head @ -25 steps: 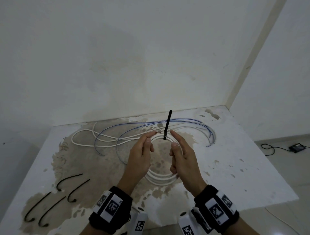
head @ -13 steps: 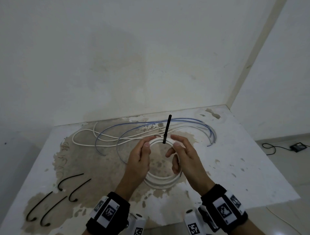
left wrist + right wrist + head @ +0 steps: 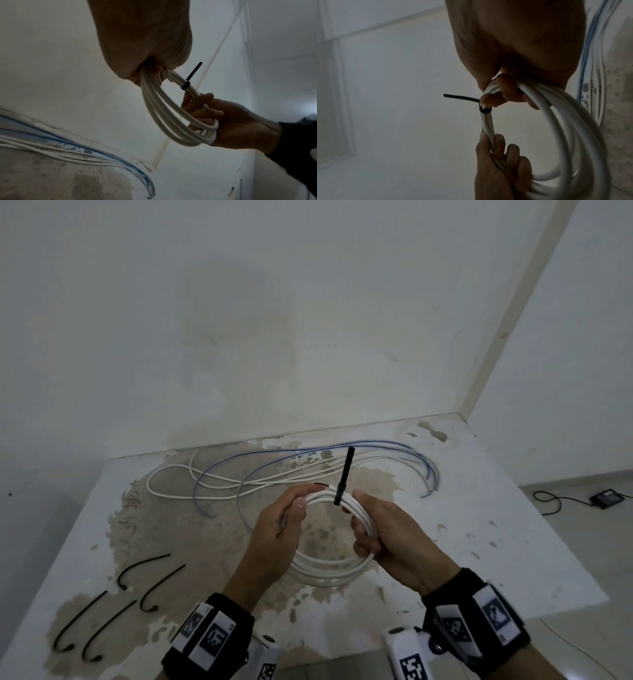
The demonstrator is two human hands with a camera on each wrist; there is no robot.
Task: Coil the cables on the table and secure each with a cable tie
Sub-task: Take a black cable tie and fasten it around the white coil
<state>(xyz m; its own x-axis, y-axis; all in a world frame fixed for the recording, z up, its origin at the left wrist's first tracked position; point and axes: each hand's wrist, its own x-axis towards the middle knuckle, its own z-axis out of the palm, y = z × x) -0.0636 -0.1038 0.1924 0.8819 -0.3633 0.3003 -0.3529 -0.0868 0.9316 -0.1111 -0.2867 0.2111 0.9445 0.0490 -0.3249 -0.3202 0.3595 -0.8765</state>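
- Head view: above the table [image 3: 513, 542], the left hand [image 3: 274, 537] and right hand [image 3: 394, 539] each grip the white cable coil [image 3: 330, 571]; the black cable tie [image 3: 343, 475] cinches its top, so this cable looks secured. A second ago the right fingers were loose beside it.
- Left wrist view: fingers curl round the strands; next, I judge, set it down and start on the loose cables [image 3: 51, 150].
- Right wrist view: the tie's tail juts sideways.

Head view evenly lit, soft, no hard shadows; straight wall edges bow toward frame borders. Both wrist views dim, grainy; near palms backlit, dark, blurred.
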